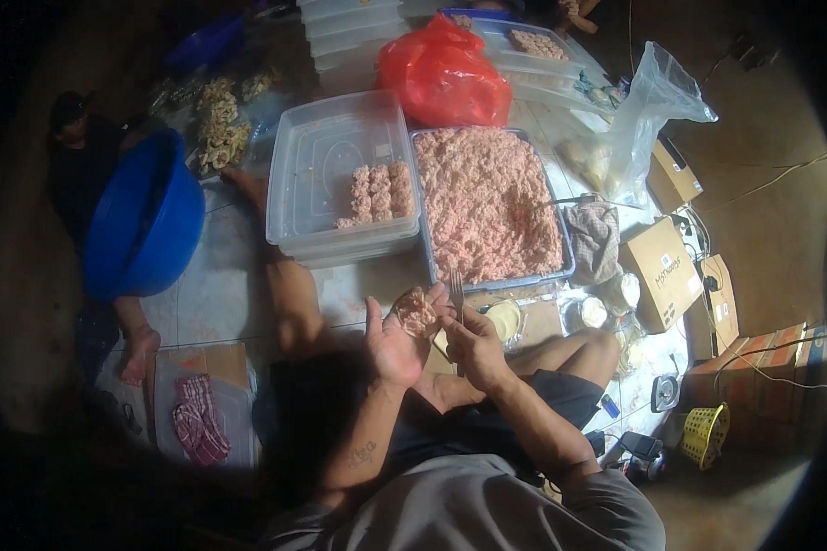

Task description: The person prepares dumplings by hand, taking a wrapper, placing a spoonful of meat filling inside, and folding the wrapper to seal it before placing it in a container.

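Note:
My left hand [397, 355] is turned palm up and cradles a small portion of pale, lumpy minced filling [417, 315], possibly on a thin wrapper; I cannot make that out for certain. Gripped in my right hand [480, 349] is a metal fork [457, 289], its tines pointing away from me, close beside the portion. Just beyond both hands lies a blue-rimmed tray [426, 241] heaped with pink mince [492, 188]. To its left, a clear plastic container [294, 138] on a stack holds several shaped portions [381, 193] in rows.
A red plastic bag [446, 73] sits behind the mince. Cardboard boxes [662, 275], a cloth [594, 237] and a yellow basket [705, 436] stand to the right. At left, another person [69, 174] sits by a blue tub [147, 220].

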The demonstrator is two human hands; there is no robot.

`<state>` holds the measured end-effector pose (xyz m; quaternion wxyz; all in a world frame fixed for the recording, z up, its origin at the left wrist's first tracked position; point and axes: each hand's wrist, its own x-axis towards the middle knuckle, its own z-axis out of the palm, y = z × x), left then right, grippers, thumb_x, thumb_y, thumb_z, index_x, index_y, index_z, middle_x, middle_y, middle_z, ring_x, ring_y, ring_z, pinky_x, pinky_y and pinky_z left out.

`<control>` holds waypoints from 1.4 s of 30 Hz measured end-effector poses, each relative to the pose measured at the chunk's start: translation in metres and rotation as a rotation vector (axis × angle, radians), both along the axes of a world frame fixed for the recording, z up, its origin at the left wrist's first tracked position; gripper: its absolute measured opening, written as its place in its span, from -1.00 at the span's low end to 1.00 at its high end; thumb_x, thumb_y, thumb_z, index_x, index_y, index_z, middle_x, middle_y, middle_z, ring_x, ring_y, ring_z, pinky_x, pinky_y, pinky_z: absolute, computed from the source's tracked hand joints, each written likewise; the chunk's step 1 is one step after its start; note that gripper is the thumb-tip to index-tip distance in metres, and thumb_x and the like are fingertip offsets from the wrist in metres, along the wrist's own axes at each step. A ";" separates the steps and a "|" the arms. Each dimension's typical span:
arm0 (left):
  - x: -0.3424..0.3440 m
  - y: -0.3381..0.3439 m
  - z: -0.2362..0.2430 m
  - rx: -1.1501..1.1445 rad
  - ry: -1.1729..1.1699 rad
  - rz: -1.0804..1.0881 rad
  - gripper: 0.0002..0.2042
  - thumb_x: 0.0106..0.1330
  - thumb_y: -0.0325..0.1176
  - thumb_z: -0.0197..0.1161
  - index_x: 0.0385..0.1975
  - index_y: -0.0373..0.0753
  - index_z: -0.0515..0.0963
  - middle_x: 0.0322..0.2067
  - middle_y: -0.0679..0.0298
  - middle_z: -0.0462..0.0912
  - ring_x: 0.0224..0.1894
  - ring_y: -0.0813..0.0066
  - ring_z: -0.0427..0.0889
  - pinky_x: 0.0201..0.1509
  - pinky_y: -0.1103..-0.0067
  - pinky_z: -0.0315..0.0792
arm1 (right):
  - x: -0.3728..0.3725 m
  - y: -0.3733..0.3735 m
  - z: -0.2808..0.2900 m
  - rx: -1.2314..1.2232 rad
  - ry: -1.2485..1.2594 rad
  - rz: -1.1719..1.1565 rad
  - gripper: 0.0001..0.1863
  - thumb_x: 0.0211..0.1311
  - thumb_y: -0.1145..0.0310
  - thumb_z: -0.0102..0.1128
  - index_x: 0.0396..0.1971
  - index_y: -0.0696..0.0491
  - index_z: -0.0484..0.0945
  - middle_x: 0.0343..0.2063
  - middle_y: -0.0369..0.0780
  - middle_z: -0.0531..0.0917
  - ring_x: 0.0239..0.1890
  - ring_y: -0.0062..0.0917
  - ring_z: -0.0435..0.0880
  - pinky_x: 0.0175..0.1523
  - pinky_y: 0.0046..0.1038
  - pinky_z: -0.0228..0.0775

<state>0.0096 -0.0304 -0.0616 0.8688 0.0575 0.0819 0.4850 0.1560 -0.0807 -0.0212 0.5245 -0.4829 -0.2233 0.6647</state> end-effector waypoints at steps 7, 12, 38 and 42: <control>-0.009 0.008 0.028 -0.034 -0.035 0.027 -0.22 0.48 0.32 -0.16 0.24 -0.40 0.42 0.40 -0.21 0.27 0.38 -0.03 0.35 0.49 0.18 0.19 | 0.026 -0.007 0.005 0.558 -1.000 0.012 -0.61 0.53 0.29 0.05 0.20 0.18 0.50 -0.37 -0.14 0.65 -0.35 -0.30 0.65 -0.23 -0.37 0.45; -0.018 0.016 0.024 -0.068 -0.036 0.041 -0.21 0.47 0.30 -0.11 0.24 -0.43 0.40 0.37 -0.21 0.31 0.37 -0.04 0.36 0.50 0.16 0.18 | 0.029 -0.023 0.053 0.433 -1.025 0.008 -0.80 0.35 0.64 -0.01 -0.07 0.23 0.48 -0.22 0.04 0.61 -0.22 -0.01 0.63 -0.14 -0.16 0.46; -0.029 0.003 -0.068 -0.129 0.272 -0.136 -0.26 0.45 0.35 -0.13 0.04 -0.32 0.57 -0.19 0.08 0.74 -0.07 0.20 0.72 0.15 0.25 0.55 | 0.125 0.075 0.059 0.800 -2.060 0.369 -0.86 0.19 0.57 0.16 -0.28 0.07 0.63 -0.38 -0.14 0.65 -0.30 -0.27 0.68 -0.16 -0.26 0.42; -0.025 0.001 -0.079 -0.137 0.434 -0.161 -0.26 0.45 0.36 -0.10 0.07 -0.32 0.56 -0.27 0.12 0.75 -0.17 0.31 0.74 0.00 0.32 0.63 | 0.114 0.096 0.026 0.827 -2.117 0.658 -0.88 0.23 0.49 0.10 -0.50 0.02 0.55 -0.49 -0.24 0.59 -0.27 -0.40 0.63 -0.03 -0.27 0.34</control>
